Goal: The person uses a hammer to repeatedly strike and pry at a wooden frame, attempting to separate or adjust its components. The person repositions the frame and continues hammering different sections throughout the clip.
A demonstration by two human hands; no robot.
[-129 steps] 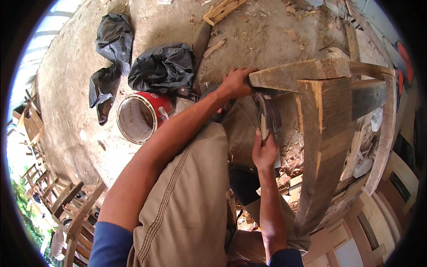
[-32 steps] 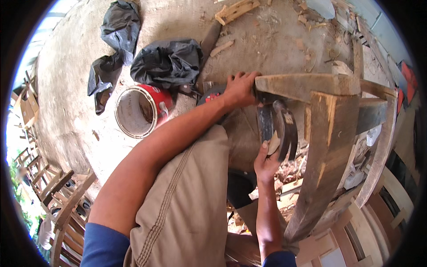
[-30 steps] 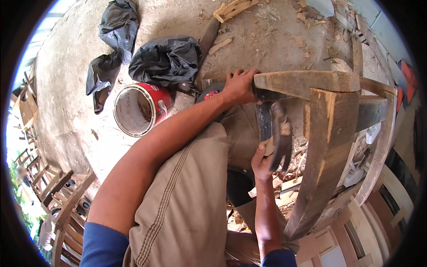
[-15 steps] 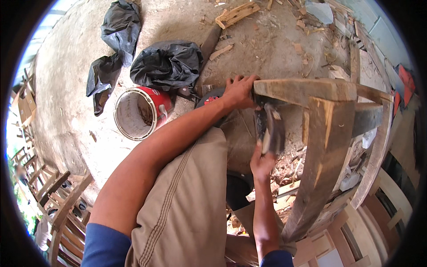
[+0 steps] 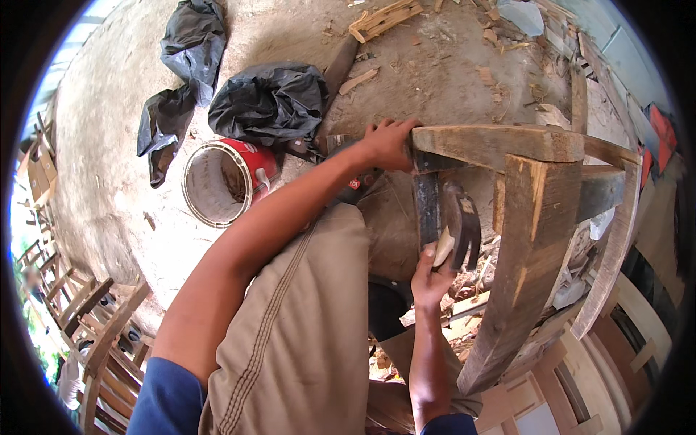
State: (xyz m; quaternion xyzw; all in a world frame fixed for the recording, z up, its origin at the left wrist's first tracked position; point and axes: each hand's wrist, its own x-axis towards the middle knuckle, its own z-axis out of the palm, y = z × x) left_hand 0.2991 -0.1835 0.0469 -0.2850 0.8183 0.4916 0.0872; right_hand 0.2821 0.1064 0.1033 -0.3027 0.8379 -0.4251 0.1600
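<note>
Wooden frame [image 5: 540, 217] at your three o'clock: that was the biggest thing before you. Its top rail [image 5: 478, 141] already met a thick leg [image 5: 518, 275] at the corner, and a dark crosspiece [image 5: 602, 192] ran behind toward a curved leg [image 5: 620, 246] farther out at three o'clock. Judging by that, much of the frame stood assembled. What was left seemed to lie around the dark strip [image 5: 426, 206], which ran toward six o'clock from the rail's nine o'clock end; you showed no fastener there, so how much remained could not be told.

Next in size, a crumpled black plastic bag [image 5: 268, 101] lay on the floor at eleven o'clock. Your red bucket [image 5: 262, 161] sat between nine and ten, its pale mouth turned toward you. A wood offcut [image 5: 384, 20] lay at twelve.

Smaller again, the hammer [image 5: 462, 228] was at three o'clock, its head just beside the dark strip; whether they touched could not be told. Your right hand [image 5: 433, 279], at four o'clock, had its fingers closed around the hammer's pale handle. Your left hand [image 5: 391, 145], at one o'clock, clasped the rail's end, its fingers bent over the wood and partly hidden.
</note>
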